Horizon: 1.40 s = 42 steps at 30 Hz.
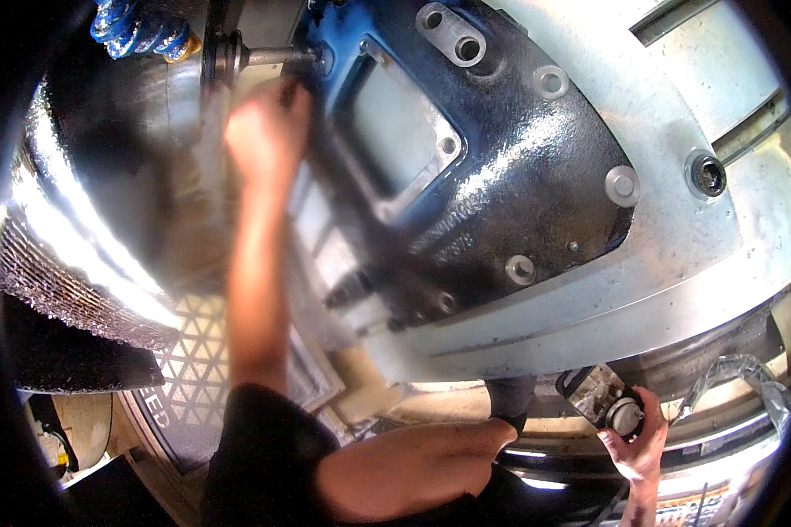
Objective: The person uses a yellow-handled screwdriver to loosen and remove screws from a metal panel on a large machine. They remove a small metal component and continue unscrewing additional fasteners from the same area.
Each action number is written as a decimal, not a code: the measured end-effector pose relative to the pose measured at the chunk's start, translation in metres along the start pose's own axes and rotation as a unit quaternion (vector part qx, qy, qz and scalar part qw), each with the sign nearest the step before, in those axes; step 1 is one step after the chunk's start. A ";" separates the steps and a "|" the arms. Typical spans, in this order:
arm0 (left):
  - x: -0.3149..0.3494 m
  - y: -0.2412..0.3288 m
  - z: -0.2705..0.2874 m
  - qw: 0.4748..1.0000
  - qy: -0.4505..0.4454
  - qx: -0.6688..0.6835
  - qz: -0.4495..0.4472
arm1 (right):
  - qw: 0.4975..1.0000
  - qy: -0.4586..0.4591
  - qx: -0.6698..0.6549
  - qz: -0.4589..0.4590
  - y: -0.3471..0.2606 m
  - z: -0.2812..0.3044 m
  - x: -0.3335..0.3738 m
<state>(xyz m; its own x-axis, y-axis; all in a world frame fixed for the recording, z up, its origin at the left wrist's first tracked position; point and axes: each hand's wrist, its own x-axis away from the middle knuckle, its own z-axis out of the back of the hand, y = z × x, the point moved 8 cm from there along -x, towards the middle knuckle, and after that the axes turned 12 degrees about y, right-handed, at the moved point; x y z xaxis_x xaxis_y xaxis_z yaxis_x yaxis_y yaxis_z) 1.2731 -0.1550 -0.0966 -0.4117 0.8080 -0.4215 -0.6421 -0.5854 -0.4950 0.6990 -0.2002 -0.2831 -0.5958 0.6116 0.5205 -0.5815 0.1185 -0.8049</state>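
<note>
My left hand (265, 140) is raised at the upper left, blurred, its fingers curled in. What it holds, if anything, I cannot make out. Just above it, a metal shaft (277, 56) runs sideways from a round holder (226, 60) toward a large black metal casting (523, 167). The casting has a square opening and several bolt holes. At the lower right, my right hand (640, 443) is closed around a handheld control box (599, 397) with a round dial (625, 416), fingers and thumb about the dial's end.
A light metal fixture plate (677, 255) carries the casting. Blue coiled hose (136, 31) hangs at the upper left beside a shiny curved metal housing (79, 237). A mat with a triangle pattern (198, 369) lies below. My bent knee (413, 465) is near the plate's lower edge.
</note>
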 end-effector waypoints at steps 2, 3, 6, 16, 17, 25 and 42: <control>-0.001 0.003 0.001 1.000 -0.003 -0.018 -0.006 | 1.000 -0.002 0.010 0.009 0.001 0.000 0.000; -0.003 0.004 0.002 1.000 -0.004 -0.016 -0.012 | 1.000 -0.004 0.004 0.002 0.003 0.000 0.001; -0.004 0.005 0.002 1.000 -0.006 -0.014 -0.026 | 1.000 -0.008 -0.007 -0.008 0.007 -0.001 0.002; -0.003 0.002 -0.011 0.996 -0.070 -0.026 -0.041 | 1.000 -0.003 -0.009 -0.012 0.005 -0.002 0.002; -0.003 0.001 -0.011 0.996 -0.077 -0.024 -0.044 | 1.000 -0.004 -0.012 -0.014 0.005 -0.002 0.002; -0.005 -0.004 -0.008 0.994 -0.076 0.051 -0.056 | 1.000 -0.001 0.010 0.004 0.004 -0.001 0.001; 0.007 -0.044 -0.050 0.922 -0.126 0.345 0.121 | 1.000 0.007 -0.008 0.002 0.007 -0.003 0.002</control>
<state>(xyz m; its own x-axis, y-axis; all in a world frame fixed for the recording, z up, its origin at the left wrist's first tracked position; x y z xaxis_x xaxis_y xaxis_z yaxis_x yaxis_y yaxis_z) 1.3309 -0.1267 -0.1158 -0.6778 0.7006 -0.2228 -0.7350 -0.6386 0.2278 0.6952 -0.1960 -0.2889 -0.5900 0.6235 0.5129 -0.5698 0.1286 -0.8117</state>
